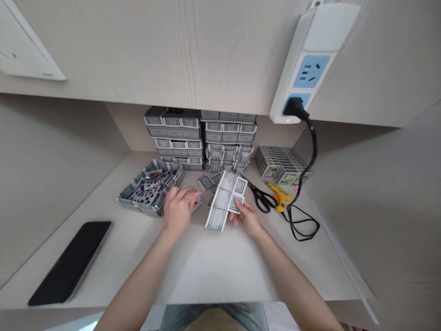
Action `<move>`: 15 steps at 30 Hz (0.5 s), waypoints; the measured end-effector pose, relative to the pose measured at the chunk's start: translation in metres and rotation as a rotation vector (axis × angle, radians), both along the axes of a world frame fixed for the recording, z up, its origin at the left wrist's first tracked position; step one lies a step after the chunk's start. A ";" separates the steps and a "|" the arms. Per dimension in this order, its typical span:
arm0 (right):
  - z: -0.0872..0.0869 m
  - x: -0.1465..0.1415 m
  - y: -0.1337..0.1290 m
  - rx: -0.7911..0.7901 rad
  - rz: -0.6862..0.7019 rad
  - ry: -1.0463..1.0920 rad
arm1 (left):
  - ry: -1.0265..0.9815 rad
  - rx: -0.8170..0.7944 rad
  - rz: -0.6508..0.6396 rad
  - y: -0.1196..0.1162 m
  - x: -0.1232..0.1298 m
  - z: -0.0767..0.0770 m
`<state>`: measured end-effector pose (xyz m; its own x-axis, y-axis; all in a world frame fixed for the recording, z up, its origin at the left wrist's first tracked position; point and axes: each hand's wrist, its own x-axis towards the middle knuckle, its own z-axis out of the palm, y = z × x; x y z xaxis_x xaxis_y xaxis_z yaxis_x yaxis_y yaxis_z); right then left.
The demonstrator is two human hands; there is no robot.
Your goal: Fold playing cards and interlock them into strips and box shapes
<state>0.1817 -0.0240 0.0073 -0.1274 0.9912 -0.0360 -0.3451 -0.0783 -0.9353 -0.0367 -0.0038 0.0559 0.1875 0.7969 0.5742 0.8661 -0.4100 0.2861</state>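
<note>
My right hand [245, 216] pinches the lower right side of a panel of joined playing cards [221, 202], tilted above the desk with patterned grey backs up. Two smaller card pieces stick out from the panel's right side. To the left, my left hand [179, 204] is closed, its fingertips drawn together. Right by those fingers shows a playing card [197, 202] with a red mark; whether they grip it I cannot tell. Behind the panel lie some loose joined cards [206, 182], partly covered.
A card-built tray [151, 209] holds loose playing cards. Stacked card boxes [179, 133] stand at the back. On the right are black scissors [263, 200], a yellow glue gun [280, 196] with its cord, and card packs [282, 165]. A black phone [72, 262] lies front left. Overhead hangs a power strip [296, 69].
</note>
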 end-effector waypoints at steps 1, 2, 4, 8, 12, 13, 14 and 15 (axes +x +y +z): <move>0.001 -0.001 -0.001 -0.007 0.027 0.029 | -0.087 0.034 -0.041 0.000 0.001 0.001; 0.001 -0.002 -0.002 -0.015 0.049 0.056 | -0.172 0.041 -0.087 -0.001 0.002 0.001; 0.002 -0.004 -0.004 -0.029 0.064 0.108 | -0.322 0.001 -0.175 -0.003 0.007 0.000; 0.004 -0.005 -0.007 -0.057 0.027 0.150 | -0.583 -0.247 -0.232 -0.007 0.022 -0.004; 0.006 -0.006 -0.009 -0.084 0.133 0.122 | -0.758 -0.484 -0.179 -0.012 0.033 -0.006; 0.006 -0.006 -0.010 -0.095 0.163 0.114 | -0.772 -0.494 -0.173 -0.014 0.034 -0.007; 0.006 -0.007 -0.011 -0.103 0.189 0.106 | -0.778 -0.494 -0.175 -0.015 0.036 -0.008; 0.006 -0.008 -0.012 -0.109 0.213 0.098 | -0.782 -0.492 -0.187 -0.017 0.037 -0.009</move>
